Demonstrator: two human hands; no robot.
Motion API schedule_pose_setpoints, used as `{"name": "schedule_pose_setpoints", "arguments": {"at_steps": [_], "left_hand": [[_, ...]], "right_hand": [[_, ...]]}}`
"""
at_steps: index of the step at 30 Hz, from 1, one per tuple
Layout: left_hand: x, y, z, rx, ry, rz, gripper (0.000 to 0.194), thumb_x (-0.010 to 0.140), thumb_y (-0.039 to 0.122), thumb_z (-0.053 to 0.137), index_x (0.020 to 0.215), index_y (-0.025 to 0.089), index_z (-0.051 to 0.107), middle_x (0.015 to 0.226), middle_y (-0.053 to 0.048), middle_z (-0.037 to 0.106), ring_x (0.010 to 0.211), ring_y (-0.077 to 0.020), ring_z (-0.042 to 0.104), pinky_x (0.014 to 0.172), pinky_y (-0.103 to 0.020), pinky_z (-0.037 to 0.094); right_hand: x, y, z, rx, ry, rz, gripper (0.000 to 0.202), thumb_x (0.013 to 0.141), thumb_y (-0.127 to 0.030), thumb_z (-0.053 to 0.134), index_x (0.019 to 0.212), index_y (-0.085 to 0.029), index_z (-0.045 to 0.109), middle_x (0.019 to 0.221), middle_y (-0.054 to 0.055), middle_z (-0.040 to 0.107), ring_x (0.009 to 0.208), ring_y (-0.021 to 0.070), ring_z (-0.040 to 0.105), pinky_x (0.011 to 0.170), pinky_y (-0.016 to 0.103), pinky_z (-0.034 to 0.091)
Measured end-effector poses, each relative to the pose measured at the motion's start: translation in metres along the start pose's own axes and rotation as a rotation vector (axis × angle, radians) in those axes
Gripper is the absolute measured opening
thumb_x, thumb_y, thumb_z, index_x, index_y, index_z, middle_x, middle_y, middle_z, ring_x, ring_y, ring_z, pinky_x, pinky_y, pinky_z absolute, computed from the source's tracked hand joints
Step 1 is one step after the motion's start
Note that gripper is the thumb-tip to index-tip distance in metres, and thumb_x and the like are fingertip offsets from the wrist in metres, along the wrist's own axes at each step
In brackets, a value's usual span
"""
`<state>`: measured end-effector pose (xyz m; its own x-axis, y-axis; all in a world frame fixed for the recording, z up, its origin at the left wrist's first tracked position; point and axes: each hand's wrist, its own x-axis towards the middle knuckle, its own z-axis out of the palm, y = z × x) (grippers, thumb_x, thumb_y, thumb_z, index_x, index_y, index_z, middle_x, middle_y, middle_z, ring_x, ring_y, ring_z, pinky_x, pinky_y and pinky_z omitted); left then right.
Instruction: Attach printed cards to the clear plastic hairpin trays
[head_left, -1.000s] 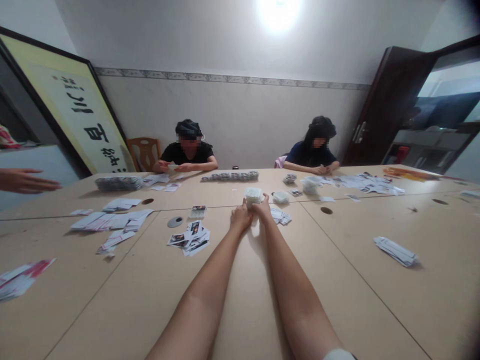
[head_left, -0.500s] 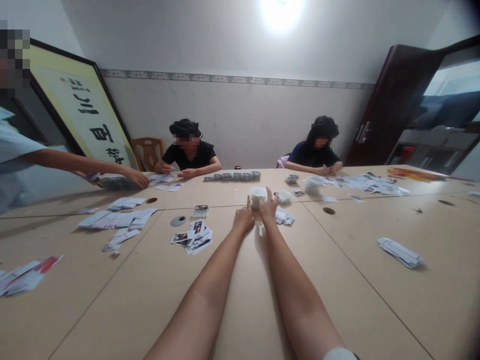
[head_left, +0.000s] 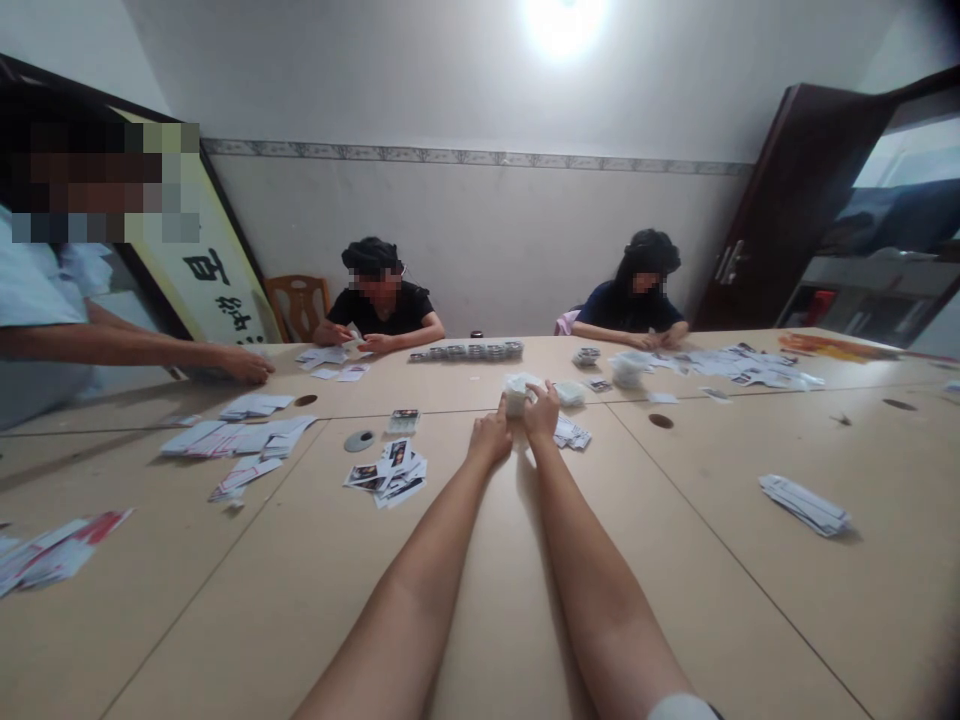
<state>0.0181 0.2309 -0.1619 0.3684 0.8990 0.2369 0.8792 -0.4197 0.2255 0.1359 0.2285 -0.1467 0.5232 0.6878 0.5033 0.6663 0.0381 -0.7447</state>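
Observation:
Both my arms stretch forward across the table to a whitish, translucent stack (head_left: pixel 517 390) that looks like plastic sleeves or bags. My left hand (head_left: pixel 490 438) grips its near left side, with the index finger along the edge. On the right side my right hand (head_left: pixel 541 412) is closed around it, fingers bent over the top. Just beyond the right hand lies a second pale, translucent bundle (head_left: pixel 571 394). A small pile of white printed cards (head_left: pixel 574 433) is beside the right wrist. What the stack is made of is too small to tell.
Picture cards (head_left: pixel 394 472) and a clear box (head_left: pixel 403 421) lie to the left, near paper bundles (head_left: pixel 238 440). A row of small packs (head_left: pixel 466 351) stands at the back. Two people sit opposite; another stands left. A white bundle (head_left: pixel 804 506) lies right.
My right hand's fingers have bent further over the stack, while my left hand stays beside it. The standing person at the left has leaned further into view, and that person's hand has drawn back left.

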Motion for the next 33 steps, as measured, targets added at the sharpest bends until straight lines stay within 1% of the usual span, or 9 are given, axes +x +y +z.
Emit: {"name": "schedule_pose_setpoints", "arguments": {"at_steps": [8, 15, 18, 22, 25, 30, 33], "left_hand": [[-0.002, 0.000, 0.001, 0.022, 0.013, 0.016, 0.038, 0.097, 0.036, 0.063, 0.129, 0.016, 0.060, 0.126, -0.011, 0.064, 0.110, -0.0250, 0.065, 0.095, -0.048, 0.056], [0.000, 0.000, 0.003, 0.035, 0.013, 0.009, 0.039, 0.097, 0.036, 0.063, 0.130, 0.016, 0.059, 0.128, -0.012, 0.063, 0.111, -0.0253, 0.065, 0.095, -0.048, 0.056], [0.002, -0.001, 0.005, 0.041, 0.020, 0.020, 0.039, 0.097, 0.036, 0.063, 0.130, 0.016, 0.059, 0.129, -0.012, 0.063, 0.111, -0.0254, 0.065, 0.094, -0.048, 0.056], [0.003, -0.002, 0.005, 0.036, 0.035, 0.074, 0.040, 0.097, 0.036, 0.063, 0.131, 0.017, 0.059, 0.131, -0.012, 0.061, 0.114, -0.0261, 0.064, 0.095, -0.049, 0.056], [0.003, -0.001, 0.002, 0.032, 0.035, 0.130, 0.041, 0.097, 0.036, 0.063, 0.132, 0.017, 0.058, 0.133, -0.012, 0.060, 0.115, -0.0266, 0.063, 0.096, -0.049, 0.055], [0.006, 0.002, -0.001, 0.039, -0.008, 0.220, 0.043, 0.096, 0.037, 0.063, 0.134, 0.017, 0.057, 0.137, -0.013, 0.058, 0.119, -0.0278, 0.061, 0.099, -0.051, 0.054], [0.009, 0.002, -0.001, 0.045, -0.036, 0.251, 0.044, 0.096, 0.037, 0.063, 0.135, 0.018, 0.057, 0.139, -0.013, 0.057, 0.122, -0.0289, 0.060, 0.101, -0.053, 0.052]], "right_hand": [[0.003, 0.005, -0.002, 0.052, 0.029, -0.014, 0.034, 0.097, -0.035, 0.063, 0.128, -0.019, 0.062, 0.137, 0.011, 0.060, 0.120, 0.0263, 0.062, 0.101, 0.050, 0.053], [0.008, -0.003, -0.013, 0.178, 0.074, 0.006, 0.032, 0.097, -0.034, 0.064, 0.126, -0.018, 0.063, 0.136, 0.011, 0.061, 0.120, 0.0258, 0.062, 0.101, 0.050, 0.053], [0.015, -0.006, -0.019, 0.261, 0.132, 0.070, 0.032, 0.097, -0.034, 0.064, 0.124, -0.018, 0.064, 0.132, 0.010, 0.063, 0.116, 0.0248, 0.064, 0.098, 0.048, 0.055], [0.026, -0.006, -0.029, 0.377, 0.235, 0.231, 0.033, 0.098, -0.035, 0.063, 0.125, -0.017, 0.062, 0.126, 0.010, 0.065, 0.107, 0.0228, 0.067, 0.091, 0.044, 0.058], [0.032, -0.004, -0.038, 0.451, 0.313, 0.336, 0.035, 0.098, -0.036, 0.063, 0.127, -0.017, 0.062, 0.127, 0.010, 0.064, 0.108, 0.0230, 0.066, 0.091, 0.044, 0.058], [0.041, -0.005, -0.056, 0.559, 0.395, 0.429, 0.036, 0.098, -0.036, 0.063, 0.128, -0.017, 0.061, 0.127, 0.010, 0.064, 0.107, 0.0228, 0.067, 0.089, 0.044, 0.059], [0.045, -0.010, -0.063, 0.618, 0.404, 0.457, 0.035, 0.098, -0.036, 0.063, 0.127, -0.017, 0.061, 0.125, 0.010, 0.065, 0.104, 0.0220, 0.067, 0.087, 0.042, 0.059]]}}
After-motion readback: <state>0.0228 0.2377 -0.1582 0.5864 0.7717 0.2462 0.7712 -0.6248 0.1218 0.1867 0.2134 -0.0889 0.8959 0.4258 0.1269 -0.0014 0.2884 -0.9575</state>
